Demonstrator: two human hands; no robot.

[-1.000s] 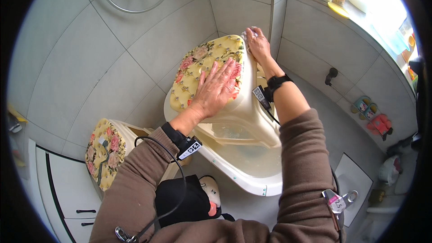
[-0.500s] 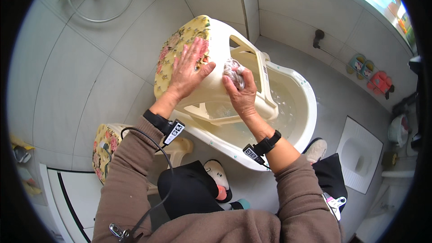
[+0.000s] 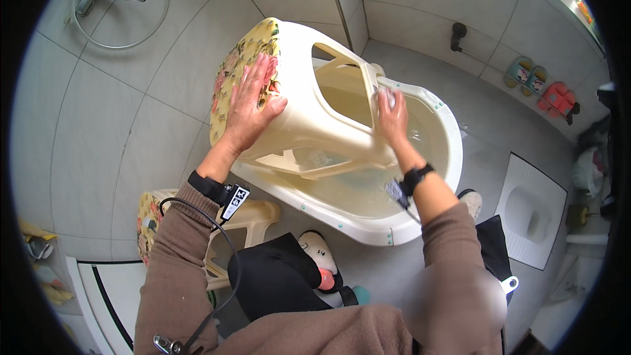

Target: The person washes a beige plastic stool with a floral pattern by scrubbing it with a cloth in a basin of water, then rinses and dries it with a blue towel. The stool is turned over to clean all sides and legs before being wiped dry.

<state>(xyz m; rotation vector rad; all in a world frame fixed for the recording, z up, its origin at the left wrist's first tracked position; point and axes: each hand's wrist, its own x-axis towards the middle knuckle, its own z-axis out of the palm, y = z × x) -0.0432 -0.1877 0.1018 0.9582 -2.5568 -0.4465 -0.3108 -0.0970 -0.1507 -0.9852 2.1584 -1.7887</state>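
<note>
Cream plastic stool [image 3: 309, 112] lay tipped on its side over our water-filled tub [image 3: 420, 190], long axis running left to right. Our left hand [image 3: 253, 102] pressed flat, fingers spread, on its floral seat; our right hand [image 3: 392, 115] closed on a rag at its leg.

Grey tiled floor [image 3: 118, 131] w/ cream tub [image 3: 342, 213], 2nd floral stool [image 3: 158, 223], slippers [image 3: 522, 72].
</note>
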